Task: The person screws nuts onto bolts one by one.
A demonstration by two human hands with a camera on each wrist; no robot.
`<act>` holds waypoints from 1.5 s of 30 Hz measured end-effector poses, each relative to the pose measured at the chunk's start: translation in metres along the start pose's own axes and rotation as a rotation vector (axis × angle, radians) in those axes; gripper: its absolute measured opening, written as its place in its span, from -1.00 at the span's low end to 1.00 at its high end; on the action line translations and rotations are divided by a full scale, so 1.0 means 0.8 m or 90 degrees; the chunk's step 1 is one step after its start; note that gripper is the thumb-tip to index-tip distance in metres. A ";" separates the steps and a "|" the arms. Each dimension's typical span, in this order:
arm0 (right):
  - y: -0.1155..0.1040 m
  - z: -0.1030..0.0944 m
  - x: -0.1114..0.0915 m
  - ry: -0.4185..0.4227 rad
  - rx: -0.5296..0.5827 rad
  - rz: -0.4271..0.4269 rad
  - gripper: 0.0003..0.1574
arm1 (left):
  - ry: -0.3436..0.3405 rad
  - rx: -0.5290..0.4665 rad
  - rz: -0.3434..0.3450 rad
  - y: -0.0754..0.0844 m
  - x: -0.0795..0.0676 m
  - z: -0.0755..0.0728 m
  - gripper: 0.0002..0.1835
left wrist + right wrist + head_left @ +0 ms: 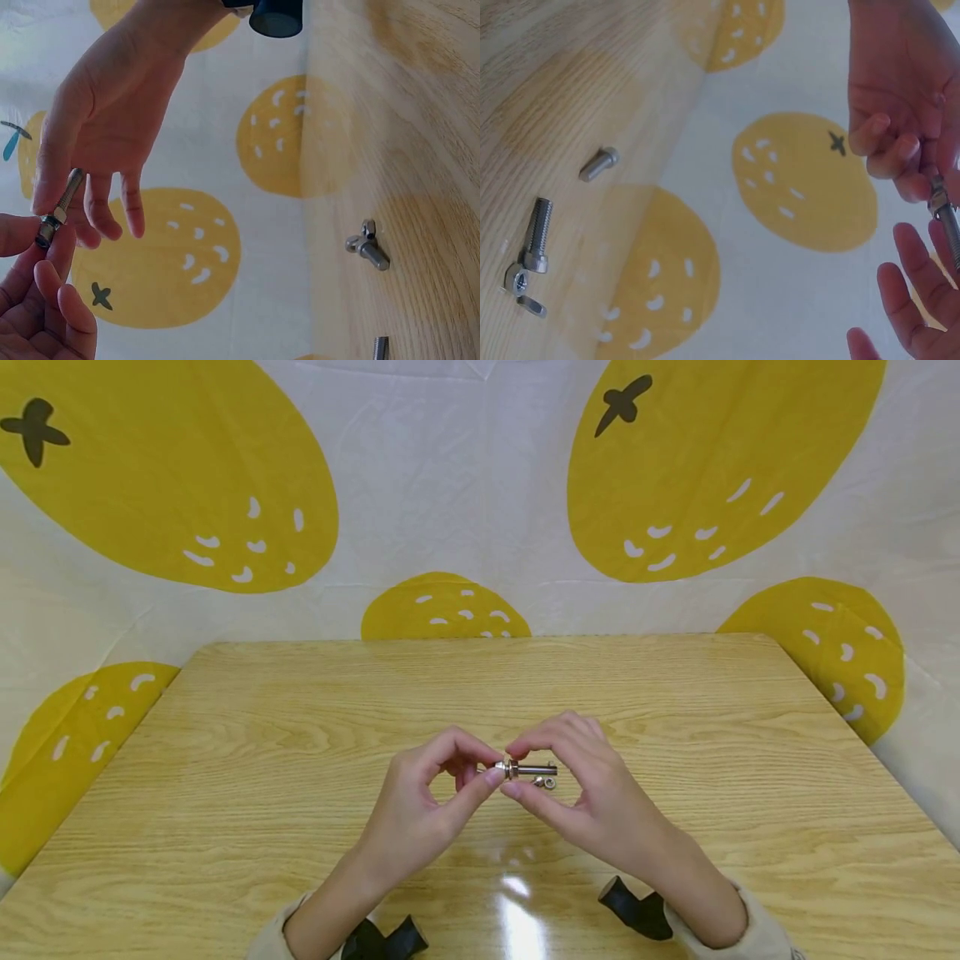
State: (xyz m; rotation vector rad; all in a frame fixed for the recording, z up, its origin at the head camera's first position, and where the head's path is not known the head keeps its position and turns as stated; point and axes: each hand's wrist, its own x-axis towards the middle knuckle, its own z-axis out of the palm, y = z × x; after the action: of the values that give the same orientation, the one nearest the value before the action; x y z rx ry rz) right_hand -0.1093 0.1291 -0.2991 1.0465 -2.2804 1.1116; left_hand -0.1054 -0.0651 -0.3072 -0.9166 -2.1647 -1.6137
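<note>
Head view: L hand (412, 818) pinching bolt (73, 185)

L hand is gripping the bolt by its head end, above the table (262, 760); a nut (59, 216) is sitting on its shank. R hand (607, 802) is curving loosely beside it, thumb & index tips standing apart. 2 loose bolts (538, 225) & extra nuts (515, 280) are lying on tabletop.
</note>
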 end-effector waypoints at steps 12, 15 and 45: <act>0.003 0.001 0.000 0.023 0.002 -0.047 -0.74 | 0.002 0.002 -0.006 0.001 0.000 0.000 -0.93; 0.003 0.001 0.000 0.024 0.001 -0.046 -0.76 | 0.000 0.002 -0.008 0.001 0.000 0.000 -0.94; 0.001 0.000 0.001 0.014 0.003 -0.039 -0.69 | 0.003 0.001 -0.023 0.002 0.000 -0.001 -0.94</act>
State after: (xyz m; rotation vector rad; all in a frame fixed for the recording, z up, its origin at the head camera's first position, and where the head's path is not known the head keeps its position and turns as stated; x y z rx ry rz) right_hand -0.1103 0.1290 -0.2986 1.0932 -2.2143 1.0983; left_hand -0.1042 -0.0654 -0.3056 -0.8763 -2.1909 -1.6291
